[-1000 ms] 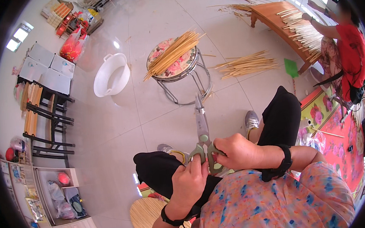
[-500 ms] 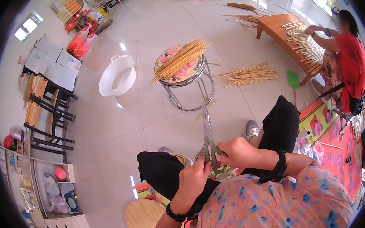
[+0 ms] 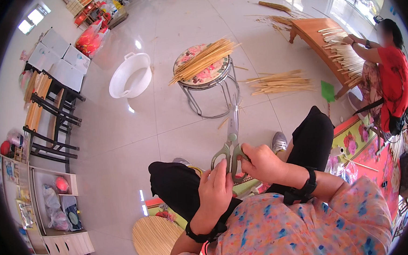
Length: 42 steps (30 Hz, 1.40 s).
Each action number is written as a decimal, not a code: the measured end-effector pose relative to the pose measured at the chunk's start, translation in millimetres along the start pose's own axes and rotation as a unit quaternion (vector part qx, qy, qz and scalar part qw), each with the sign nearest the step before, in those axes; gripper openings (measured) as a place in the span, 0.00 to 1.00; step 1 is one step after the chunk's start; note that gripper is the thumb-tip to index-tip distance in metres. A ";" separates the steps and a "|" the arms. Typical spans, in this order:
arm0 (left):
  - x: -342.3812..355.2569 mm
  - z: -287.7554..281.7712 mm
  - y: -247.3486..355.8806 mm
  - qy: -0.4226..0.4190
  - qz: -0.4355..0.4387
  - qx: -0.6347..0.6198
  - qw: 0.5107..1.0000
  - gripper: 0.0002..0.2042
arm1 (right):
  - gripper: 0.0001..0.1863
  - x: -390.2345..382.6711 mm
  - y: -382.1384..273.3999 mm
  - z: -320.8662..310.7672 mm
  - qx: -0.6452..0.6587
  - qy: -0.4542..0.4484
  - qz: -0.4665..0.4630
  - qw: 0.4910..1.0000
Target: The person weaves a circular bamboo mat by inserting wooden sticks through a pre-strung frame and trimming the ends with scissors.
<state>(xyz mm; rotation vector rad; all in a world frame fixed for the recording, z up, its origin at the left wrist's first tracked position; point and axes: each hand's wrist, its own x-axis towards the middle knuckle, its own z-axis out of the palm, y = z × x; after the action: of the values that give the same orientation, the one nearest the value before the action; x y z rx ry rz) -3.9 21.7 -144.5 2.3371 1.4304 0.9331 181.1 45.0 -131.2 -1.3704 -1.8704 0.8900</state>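
- Left hand (image 3: 215, 186) and right hand (image 3: 263, 162) each grasp one handle of the scissors (image 3: 232, 137), mid-frame; no stick between the blades (image 3: 233, 118).
- Stick bundle (image 3: 205, 62) lies on the stool (image 3: 187, 60), upper centre, untouched.
- Round mat (image 3: 156, 242), lower left, looks finished.

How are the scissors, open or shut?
The scissors look shut, or nearly: their blades form one narrow strip. Any slight gap at the tips: cannot tell.

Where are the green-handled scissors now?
In the head view, the green-handled metal scissors are just right of centre, held by the left hand and right hand, blades pointing toward the round floral stool.
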 end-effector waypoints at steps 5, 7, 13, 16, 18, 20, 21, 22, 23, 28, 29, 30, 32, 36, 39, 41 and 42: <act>-7.9 -3.6 -8.2 0.079 0.172 0.078 0.979 0.18 | 0.06 -4.1 -14.0 -10.5 0.017 0.013 -0.032 0.999; -2.6 -10.4 1.3 0.071 0.171 0.086 0.979 0.16 | 0.06 -3.7 -14.2 -11.2 0.024 0.013 -0.042 0.999; 11.5 -16.7 7.0 0.089 0.197 0.152 0.964 0.13 | 0.06 5.0 -9.5 -18.1 0.040 0.061 -0.031 0.997; 12.2 -24.3 5.4 0.202 0.113 0.019 0.973 0.17 | 0.06 4.2 -6.9 -21.0 0.024 0.069 -0.034 0.997; 19.3 -25.5 2.7 0.146 -0.001 -0.157 0.977 0.19 | 0.05 3.5 -7.6 -22.5 0.019 0.065 -0.039 0.997; 23.9 -24.5 1.0 0.052 -0.151 -0.416 0.895 0.19 | 0.05 1.0 -8.6 -25.2 0.017 0.037 -0.045 0.998; 23.5 -24.9 -0.6 0.054 -0.152 -0.414 0.896 0.19 | 0.05 -0.1 -9.3 -27.0 0.014 0.012 -0.050 0.999; 23.2 -26.2 -2.6 -0.020 -0.201 -0.472 0.858 0.16 | 0.05 -0.5 -10.5 -28.4 0.016 0.010 -0.051 0.999; 22.9 -27.2 -3.6 -0.093 -0.249 -0.524 0.809 0.14 | 0.05 -0.7 -11.9 -29.9 0.039 0.005 -0.064 0.997; 24.1 -24.4 -1.7 -0.113 -0.278 -0.657 0.692 0.06 | 0.05 -0.4 -15.0 -36.2 0.055 -0.008 -0.076 0.996; 25.0 -25.0 0.7 -0.125 -0.269 -0.686 0.665 0.05 | 0.06 0.3 -10.4 -32.8 0.189 -0.041 0.012 0.981; 25.8 -26.1 2.0 -0.137 -0.258 -0.714 0.637 0.04 | 0.06 1.3 -7.7 -31.5 0.318 -0.075 0.098 0.940; 24.7 -27.8 1.9 -0.142 -0.251 -0.723 0.628 0.04 | 0.07 3.5 -5.2 -37.9 0.397 -0.146 0.131 0.897; 21.4 -37.2 0.3 -0.195 -0.248 -0.760 0.568 0.04 | 0.13 4.1 -18.7 -61.5 0.513 -0.291 0.193 0.784; 4.8 -39.9 3.5 -0.270 -0.253 -0.681 0.631 0.08 | 0.23 -2.9 -13.1 -57.5 0.526 -0.346 0.206 0.749; 19.6 -60.3 16.2 -0.346 -0.286 -0.582 0.678 0.15 | 0.27 -8.0 -11.8 -51.6 0.423 -0.377 0.190 0.801; 17.5 -63.1 12.0 -0.382 -0.213 -0.606 0.665 0.18 | 0.29 -9.2 -19.8 -52.0 0.409 -0.386 0.146 0.814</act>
<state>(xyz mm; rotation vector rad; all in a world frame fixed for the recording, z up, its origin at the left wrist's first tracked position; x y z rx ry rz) -30.0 23.6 -83.2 1.0109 0.5447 0.3780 215.3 39.3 -86.7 -0.7637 -1.4055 2.3431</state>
